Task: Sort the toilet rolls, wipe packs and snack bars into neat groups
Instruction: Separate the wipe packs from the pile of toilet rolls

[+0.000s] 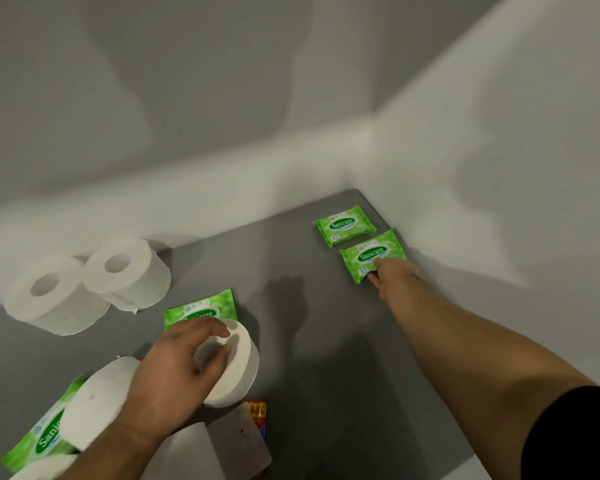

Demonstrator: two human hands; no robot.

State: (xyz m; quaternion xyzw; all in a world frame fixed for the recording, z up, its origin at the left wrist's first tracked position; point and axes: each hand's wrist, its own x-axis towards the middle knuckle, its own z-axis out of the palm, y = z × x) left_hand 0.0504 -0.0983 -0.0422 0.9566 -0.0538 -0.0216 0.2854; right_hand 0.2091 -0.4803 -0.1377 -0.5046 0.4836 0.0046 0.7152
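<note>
Toilet roll [234, 370] seemingly inside left grip [184, 362]

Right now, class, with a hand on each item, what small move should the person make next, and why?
Probably lift the white toilet roll under the left hand across to the two upright white rolls by the wall; it lies over a green wipe pack, apart from its group.

Grey table [309, 341], white walls [187, 98]. The wipe packs [345, 225] are bright green with a darker green oval and white lettering; the toilet rolls [127, 271] plain white; the snack bar [258, 415] looks red and yellow.
</note>
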